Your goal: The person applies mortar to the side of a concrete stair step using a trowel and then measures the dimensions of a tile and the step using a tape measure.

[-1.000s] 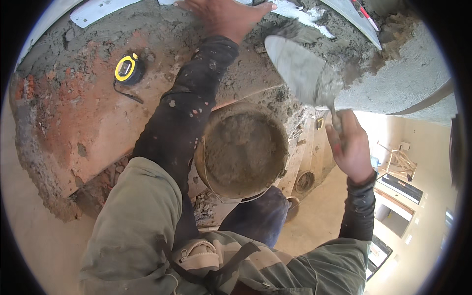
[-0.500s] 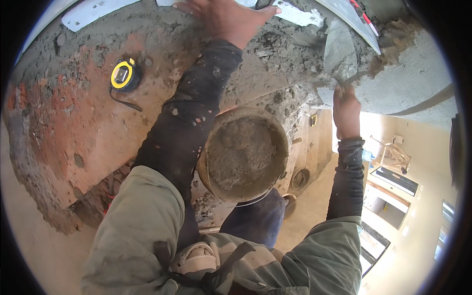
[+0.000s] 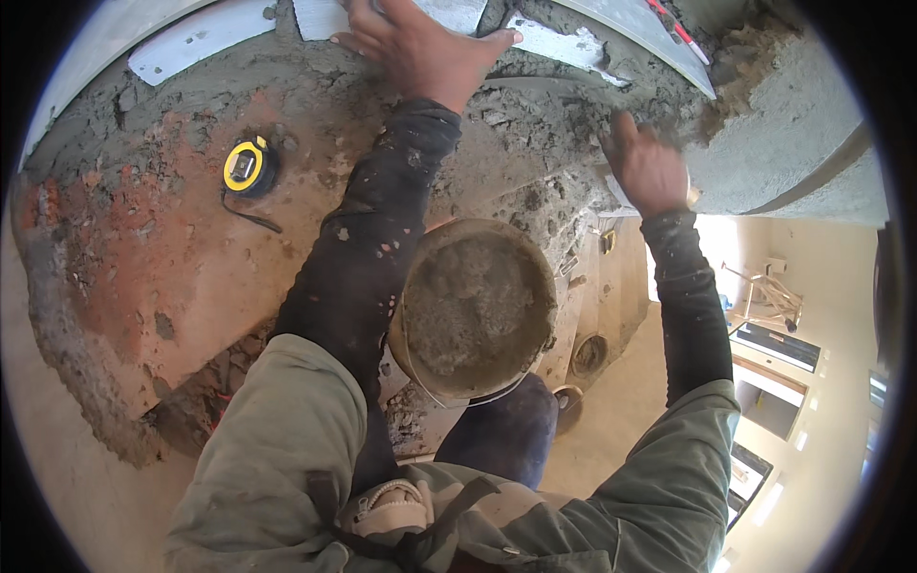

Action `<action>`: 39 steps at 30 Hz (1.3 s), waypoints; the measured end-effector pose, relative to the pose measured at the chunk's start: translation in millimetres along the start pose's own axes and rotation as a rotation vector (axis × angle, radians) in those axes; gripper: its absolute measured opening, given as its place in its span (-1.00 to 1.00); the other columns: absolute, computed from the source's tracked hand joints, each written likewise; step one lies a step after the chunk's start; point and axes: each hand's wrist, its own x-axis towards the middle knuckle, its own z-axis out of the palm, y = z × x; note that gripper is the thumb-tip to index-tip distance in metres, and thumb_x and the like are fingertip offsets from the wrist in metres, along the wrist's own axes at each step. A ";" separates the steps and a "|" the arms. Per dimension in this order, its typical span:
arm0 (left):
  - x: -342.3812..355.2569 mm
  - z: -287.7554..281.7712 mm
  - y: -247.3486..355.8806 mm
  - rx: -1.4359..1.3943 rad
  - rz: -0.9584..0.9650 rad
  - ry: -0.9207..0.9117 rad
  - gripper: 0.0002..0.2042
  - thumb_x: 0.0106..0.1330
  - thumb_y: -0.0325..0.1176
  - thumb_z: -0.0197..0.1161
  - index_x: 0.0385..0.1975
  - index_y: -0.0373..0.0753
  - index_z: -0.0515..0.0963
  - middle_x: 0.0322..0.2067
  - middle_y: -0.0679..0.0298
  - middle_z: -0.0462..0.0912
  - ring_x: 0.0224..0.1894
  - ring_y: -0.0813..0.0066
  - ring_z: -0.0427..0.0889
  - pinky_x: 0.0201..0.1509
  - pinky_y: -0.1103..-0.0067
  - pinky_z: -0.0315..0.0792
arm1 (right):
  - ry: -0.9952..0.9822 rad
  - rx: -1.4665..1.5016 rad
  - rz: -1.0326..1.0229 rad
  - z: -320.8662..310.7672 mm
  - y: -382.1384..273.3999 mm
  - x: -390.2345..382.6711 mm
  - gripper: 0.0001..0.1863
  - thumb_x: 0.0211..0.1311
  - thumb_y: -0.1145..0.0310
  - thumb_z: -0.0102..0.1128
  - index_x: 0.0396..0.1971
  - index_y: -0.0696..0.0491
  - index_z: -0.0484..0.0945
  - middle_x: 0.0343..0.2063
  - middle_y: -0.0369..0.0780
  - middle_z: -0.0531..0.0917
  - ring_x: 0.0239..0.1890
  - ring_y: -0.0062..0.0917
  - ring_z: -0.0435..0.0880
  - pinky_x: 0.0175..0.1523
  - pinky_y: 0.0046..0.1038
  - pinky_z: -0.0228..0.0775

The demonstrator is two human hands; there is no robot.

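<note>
My left hand (image 3: pixel 420 55) reaches to the far edge, thumb and fingers spread, resting against a white flat piece (image 3: pixel 457 15) set in grey mortar (image 3: pixel 544 95). Its fingertips are partly out of sight. Below the mortar band at the right, my right hand (image 3: pixel 651 174) is closed around a trowel; a pale handle end (image 3: pixel 694 197) shows behind the palm. The blade is smeared or hidden by the hand. Other white pieces, one at the left (image 3: pixel 202 42) and one at the right (image 3: pixel 565 46), lie along the same curved mortar band.
A bucket of mortar (image 3: pixel 478 306) stands between my arms. A yellow and black tape measure (image 3: pixel 248 168) lies on the rough surface at the left. A long pale strip (image 3: pixel 659 48) curves along the far edge, with a red and white pencil-like stick (image 3: pixel 676 29) beside it.
My right hand has turned and shifted slightly left and up with the trowel, whose blade showed plainly before. The left hand stays at the white piece. The whole view has shifted slightly.
</note>
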 end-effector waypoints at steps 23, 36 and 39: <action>-0.4 -6.5 -4.6 -0.131 0.035 0.024 0.11 -0.19 -0.15 0.62 0.37 -0.35 0.03 0.23 -0.21 0.14 0.30 -0.24 0.11 0.39 -0.01 0.01 | -0.018 0.012 -0.106 -57.0 -16.4 -4.7 -0.63 0.29 0.00 0.19 -0.09 -0.04 0.60 -0.39 -0.17 0.67 -0.37 -0.21 0.72 -0.30 -0.21 0.57; 14.9 -95.8 -2.0 0.002 0.143 -0.357 -0.30 0.10 -0.14 0.40 0.18 -0.36 0.29 0.10 -0.08 0.31 0.22 -0.05 0.26 0.27 0.08 0.19 | -0.208 0.202 0.438 -134.1 30.9 -92.4 -0.64 0.33 0.04 0.16 -0.35 0.07 0.53 -0.46 0.00 0.63 -0.30 0.02 0.60 -0.27 -0.05 0.41; -9.4 -162.9 18.8 0.027 -0.040 -0.944 -0.52 0.20 -0.08 0.31 -0.03 -0.35 0.53 -0.12 -0.02 0.62 -0.02 0.03 0.59 0.05 0.23 0.45 | -0.202 0.153 0.195 -147.7 21.5 -153.1 -0.70 0.24 0.07 0.24 -0.39 0.03 0.59 -0.49 -0.08 0.62 -0.42 -0.12 0.63 -0.29 -0.12 0.46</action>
